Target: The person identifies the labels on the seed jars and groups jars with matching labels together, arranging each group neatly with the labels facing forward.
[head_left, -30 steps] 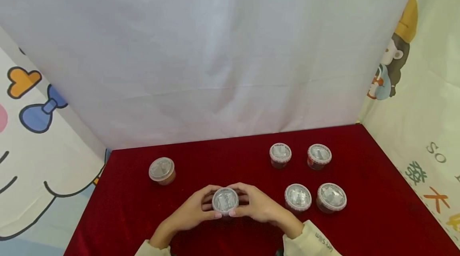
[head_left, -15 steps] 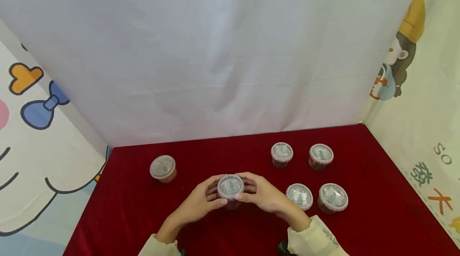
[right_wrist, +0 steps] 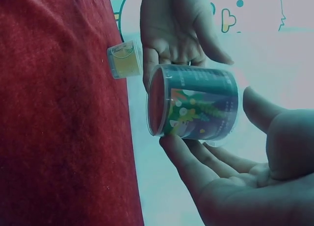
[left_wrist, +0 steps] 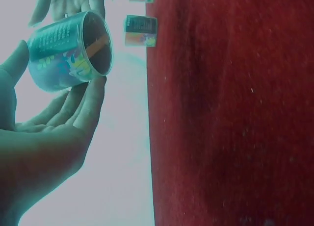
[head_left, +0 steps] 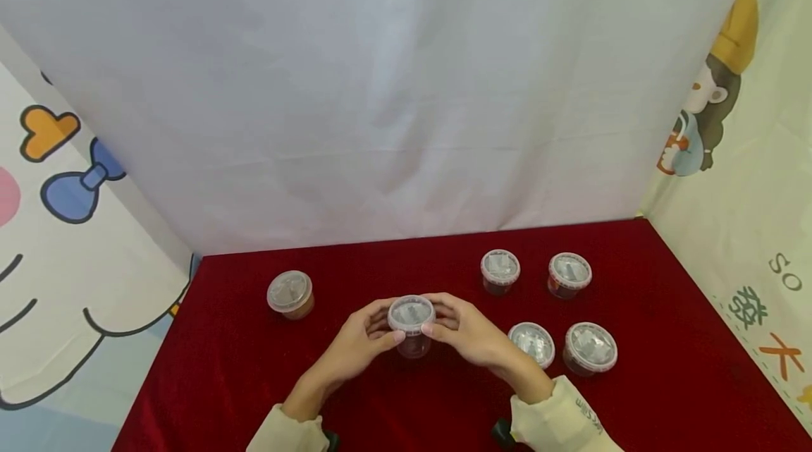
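Both hands, left hand (head_left: 361, 345) and right hand (head_left: 466, 334), have carried the tub (head_left: 411, 325) a little farther from the person and higher above the red cloth (head_left: 666, 367) than a second ago. It seems clear of the cloth now, though the wrist views are blurred.

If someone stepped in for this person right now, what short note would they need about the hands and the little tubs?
Left hand: fingers curled round the left side of the lidded tub.
Right hand: fingers curled round its right side. The wrist views show the tub clear of the red cloth.
Other tubs: one to the left; four in a block to the right, two far and two near. All have lids on and stand on the cloth.
Done: one tub is in hand.
Left: setting it down somewhere; the pictures do not show where.
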The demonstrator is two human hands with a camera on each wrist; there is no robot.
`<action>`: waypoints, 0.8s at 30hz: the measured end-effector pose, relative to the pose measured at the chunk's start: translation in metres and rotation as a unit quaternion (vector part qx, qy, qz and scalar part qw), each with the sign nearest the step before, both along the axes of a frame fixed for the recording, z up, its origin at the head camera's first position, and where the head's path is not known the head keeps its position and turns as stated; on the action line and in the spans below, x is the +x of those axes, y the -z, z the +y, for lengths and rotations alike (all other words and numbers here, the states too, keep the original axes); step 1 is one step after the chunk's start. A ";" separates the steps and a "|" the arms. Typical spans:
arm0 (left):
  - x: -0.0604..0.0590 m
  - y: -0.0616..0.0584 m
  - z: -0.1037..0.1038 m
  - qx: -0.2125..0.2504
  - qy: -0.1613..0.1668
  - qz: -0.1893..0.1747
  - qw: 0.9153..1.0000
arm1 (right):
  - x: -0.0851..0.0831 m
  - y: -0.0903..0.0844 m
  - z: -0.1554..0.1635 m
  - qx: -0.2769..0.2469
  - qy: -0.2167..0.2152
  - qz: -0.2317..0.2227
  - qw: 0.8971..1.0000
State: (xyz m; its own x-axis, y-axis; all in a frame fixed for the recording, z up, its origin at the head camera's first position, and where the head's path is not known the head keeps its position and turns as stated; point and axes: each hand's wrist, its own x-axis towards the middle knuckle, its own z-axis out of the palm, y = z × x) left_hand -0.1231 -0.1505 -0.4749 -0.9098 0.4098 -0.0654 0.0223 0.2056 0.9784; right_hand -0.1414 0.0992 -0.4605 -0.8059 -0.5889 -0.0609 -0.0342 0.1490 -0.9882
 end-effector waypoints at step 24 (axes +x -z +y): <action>0.007 -0.007 0.007 0.027 -0.036 -0.074 0.996 | 0.000 -0.003 -0.005 0.002 -0.006 0.023 1.000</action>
